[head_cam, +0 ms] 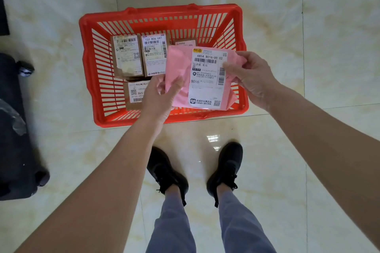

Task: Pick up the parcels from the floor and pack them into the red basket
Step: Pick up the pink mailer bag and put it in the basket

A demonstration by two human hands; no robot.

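A person is standing on a glossy cream tiled floor [308,26], looking straight down at a red basket [88,63] that is sitting on the floor just in front of the feet. Both hands are holding one pink parcel [178,61], a soft plastic mailer with a large white shipping label [207,80], and it is hanging above the right half of the basket, covering part of the near rim. The left hand [158,98] is pinching the parcel's lower left edge, thumb on top and fingers curled beneath. The right hand [250,76] is gripping the right edge, thumb pressing on the label's side and fingers wrapped behind the plastic. Inside the basket, cardboard boxes are lying label up: one box [127,57] near the far left corner, a second box [154,55] touching it on the right, a third box [135,92] toward the near left corner, partly behind the left hand, and a fourth box [185,42] peeking out at the far side behind the pink parcel. Black shoes [166,170] and grey trouser legs are showing at the near edge of the view. A black wheeled suitcase [14,129] is lying on the floor at the left, well apart from the basket.
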